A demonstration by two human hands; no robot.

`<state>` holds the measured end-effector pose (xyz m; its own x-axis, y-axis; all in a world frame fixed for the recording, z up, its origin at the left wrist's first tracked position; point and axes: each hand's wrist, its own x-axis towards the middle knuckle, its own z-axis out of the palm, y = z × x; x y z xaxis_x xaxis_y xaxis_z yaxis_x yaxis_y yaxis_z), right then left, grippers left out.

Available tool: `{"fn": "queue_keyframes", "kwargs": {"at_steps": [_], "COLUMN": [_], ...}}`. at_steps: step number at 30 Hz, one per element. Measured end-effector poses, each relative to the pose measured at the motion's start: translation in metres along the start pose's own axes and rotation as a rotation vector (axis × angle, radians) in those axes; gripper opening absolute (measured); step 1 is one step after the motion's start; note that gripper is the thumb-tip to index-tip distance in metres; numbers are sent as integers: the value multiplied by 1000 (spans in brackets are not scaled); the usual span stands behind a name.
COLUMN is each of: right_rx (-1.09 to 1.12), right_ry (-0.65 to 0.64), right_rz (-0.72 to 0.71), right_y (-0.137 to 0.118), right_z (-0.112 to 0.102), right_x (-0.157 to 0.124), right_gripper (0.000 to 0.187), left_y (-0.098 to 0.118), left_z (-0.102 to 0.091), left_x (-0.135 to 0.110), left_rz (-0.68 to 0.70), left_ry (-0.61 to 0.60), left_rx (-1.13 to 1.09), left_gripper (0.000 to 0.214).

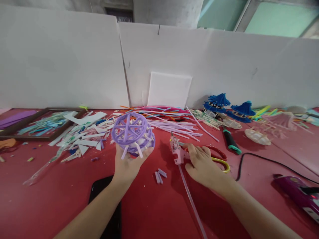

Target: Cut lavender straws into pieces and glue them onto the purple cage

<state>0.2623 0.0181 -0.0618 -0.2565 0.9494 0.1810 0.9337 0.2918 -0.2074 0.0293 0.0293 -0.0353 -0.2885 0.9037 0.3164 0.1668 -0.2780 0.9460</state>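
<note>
In my left hand (128, 169) is a round openwork model (132, 129) of purple pipe cleaners, with spokes across its top ring and short pieces sticking out below. My fingers are closed around its underside. My right hand (205, 166) grips a pink hot glue gun (176, 152), its nozzle pointing away from me. From its back end a long clear glue stick (189, 192) trails toward me. Scissors (220, 162) with red and yellow handles lie partly behind my right hand. Several short lilac pieces (159, 176) lie on the table between my hands.
Lilac and coloured pipe cleaners (171, 124) lie at the back. White scraps (87, 132) and a brown frame (50, 134) are left, a black phone (107, 209) near my left forearm. Right are a green-black tool (231, 141), blue-roofed models (216, 103) and a purple corded device (296, 192).
</note>
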Motion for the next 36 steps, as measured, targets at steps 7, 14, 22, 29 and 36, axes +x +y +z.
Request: {"fn": "queue_keyframes", "kwargs": {"at_steps": [7, 14, 22, 29, 36], "right_rx": [60, 213, 115, 205, 442], "right_ry": [176, 116, 30, 117, 291], "right_rz": [8, -327, -382, -428, -483], "right_y": [-14, -54, -59, -54, -45], "right_z": [-7, 1, 10, 9, 2], "right_x": [2, -1, -1, -3, -8], "right_gripper": [21, 16, 6, 13, 26], "left_y": [2, -4, -11, 2, -10], "left_z": [1, -2, -1, 3, -2], "left_x": [-1, -3, -4, -5, -3], "left_rz": [-13, 14, 47, 14, 44], "left_ry": [-14, -69, -88, -68, -117], "left_rx": [-34, -9, 26, 6, 29], "left_gripper": [53, 49, 51, 42, 52]}}
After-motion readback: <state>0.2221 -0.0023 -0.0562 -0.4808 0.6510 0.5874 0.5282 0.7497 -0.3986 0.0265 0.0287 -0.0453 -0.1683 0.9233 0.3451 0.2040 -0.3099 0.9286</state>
